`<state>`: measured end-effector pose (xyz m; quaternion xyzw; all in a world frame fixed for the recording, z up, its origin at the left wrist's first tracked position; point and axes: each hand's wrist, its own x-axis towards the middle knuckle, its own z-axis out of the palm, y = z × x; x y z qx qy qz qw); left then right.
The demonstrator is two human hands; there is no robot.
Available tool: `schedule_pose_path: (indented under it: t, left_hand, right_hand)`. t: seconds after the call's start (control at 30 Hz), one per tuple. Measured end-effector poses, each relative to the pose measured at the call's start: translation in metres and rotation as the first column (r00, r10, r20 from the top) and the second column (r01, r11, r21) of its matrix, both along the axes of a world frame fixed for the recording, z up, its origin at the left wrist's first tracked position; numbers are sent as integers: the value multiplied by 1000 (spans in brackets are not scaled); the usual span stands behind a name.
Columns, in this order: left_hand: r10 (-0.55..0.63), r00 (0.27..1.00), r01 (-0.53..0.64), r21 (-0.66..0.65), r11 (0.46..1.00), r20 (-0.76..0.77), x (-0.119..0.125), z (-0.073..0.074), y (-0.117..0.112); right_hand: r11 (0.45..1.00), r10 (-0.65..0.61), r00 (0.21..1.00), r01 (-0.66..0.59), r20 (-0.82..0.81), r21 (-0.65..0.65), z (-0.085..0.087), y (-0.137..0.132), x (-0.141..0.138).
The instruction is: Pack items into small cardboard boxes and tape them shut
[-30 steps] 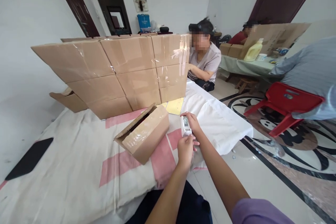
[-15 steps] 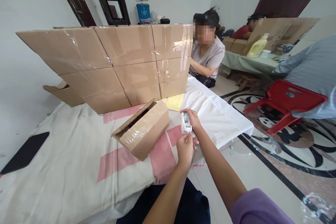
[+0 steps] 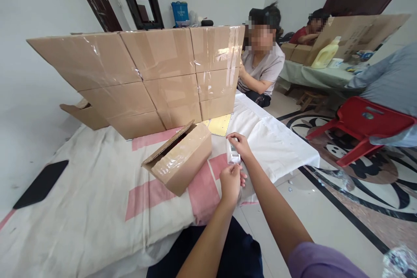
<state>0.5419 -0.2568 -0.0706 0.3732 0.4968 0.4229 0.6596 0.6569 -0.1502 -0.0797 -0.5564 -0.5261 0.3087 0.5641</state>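
My right hand (image 3: 239, 145) is closed around a small white device (image 3: 232, 153) with a little screen, held upright just above the cloth-covered table (image 3: 97, 191). My left hand (image 3: 230, 181) sits right below it, fingers pinched at the device's lower end. A small open cardboard box (image 3: 180, 160), wrapped in clear tape, lies tilted on the cloth just left of both hands, its flap raised.
A wall of taped cardboard boxes (image 3: 156, 74) stands across the table's far side. A yellow sheet (image 3: 220, 125) lies at its foot. A seated person (image 3: 262, 63) is beyond the boxes. A red plastic chair (image 3: 365, 128) stands on the patterned floor at right.
The view has shifted slightly. Both hands stay on the white device, which has turned a little so its screen is less visible.
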Motion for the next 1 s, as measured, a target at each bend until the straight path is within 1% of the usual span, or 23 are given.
schedule_pose_path:
  t: [0.17, 0.47, 1.0]
  left_hand:
    - [5, 1000, -5, 5, 1000, 1, -1, -2, 1]
    - [-9, 999, 8, -15, 1000, -39, 0, -1, 6]
    - [0, 994, 2, 12, 1000, -109, 2, -10, 10]
  right_hand:
    - [1000, -10, 1000, 10, 0, 5, -2, 1, 0]
    - [1000, 6, 1000, -6, 1, 18, -5, 1, 2]
    - [1000, -11, 1000, 11, -13, 19, -7, 2, 1]
